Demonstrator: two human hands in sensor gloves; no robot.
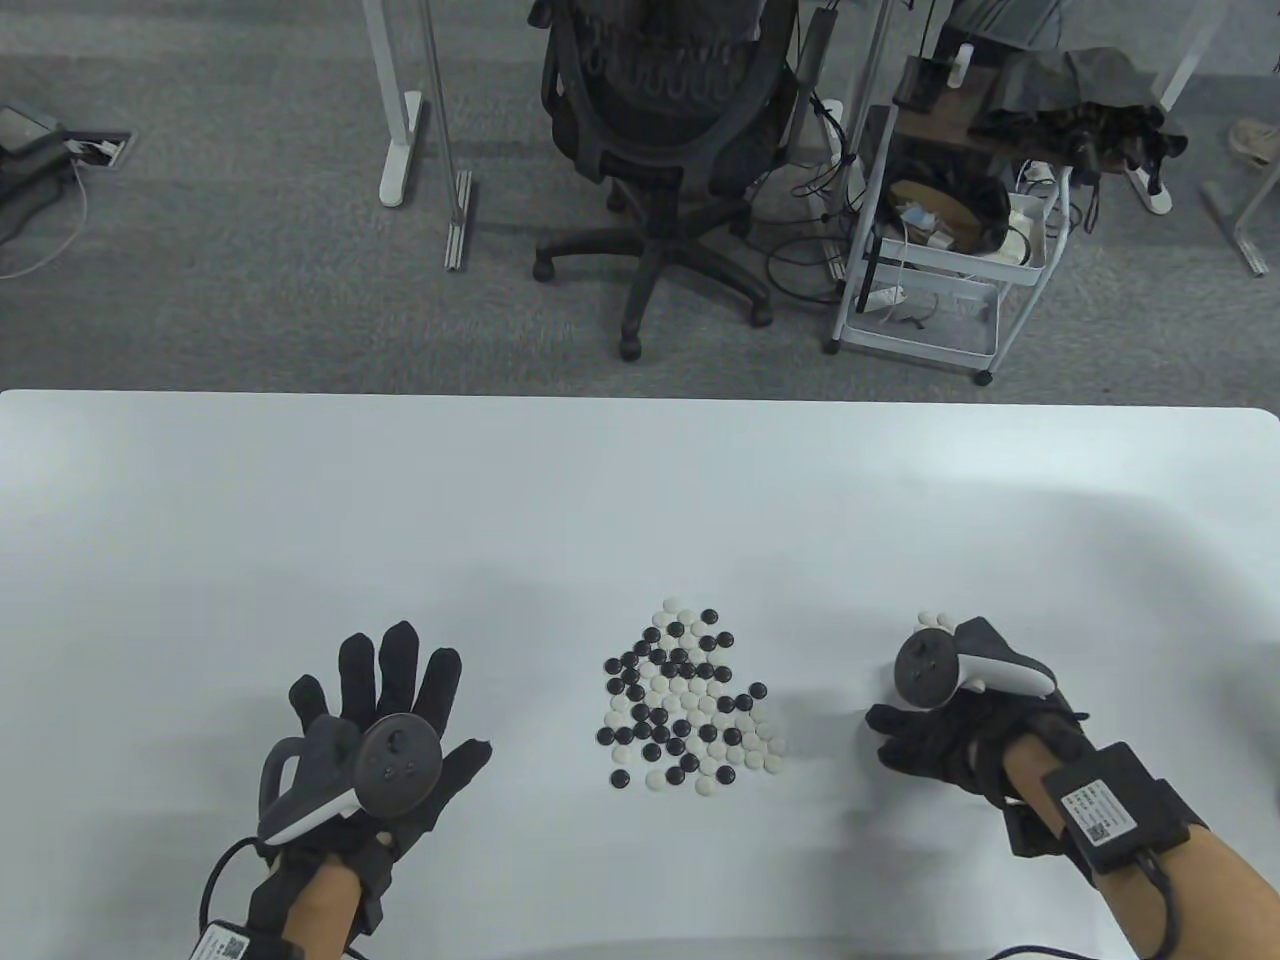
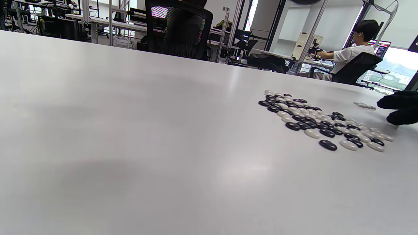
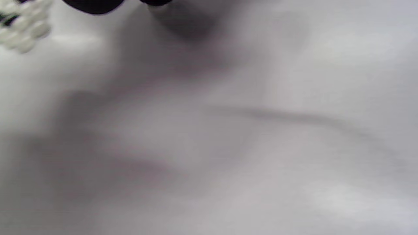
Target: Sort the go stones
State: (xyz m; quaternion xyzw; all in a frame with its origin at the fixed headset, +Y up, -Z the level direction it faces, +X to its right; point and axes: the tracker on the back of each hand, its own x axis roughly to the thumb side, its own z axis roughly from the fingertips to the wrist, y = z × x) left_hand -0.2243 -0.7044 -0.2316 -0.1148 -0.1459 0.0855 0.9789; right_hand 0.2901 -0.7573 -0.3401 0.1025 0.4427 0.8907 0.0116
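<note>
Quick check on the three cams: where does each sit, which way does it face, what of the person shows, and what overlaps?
Table view: high, looking down at the white table; both gloved hands show, left hand flat, right hand near the mixed stones.
Left wrist view: low above the table, facing across toward the stones; only right-hand fingertips show.
Right wrist view: close over the table, blurred; dark fingertips at top, white stones top left.
Shared: the stone pile, in all three views.
</note>
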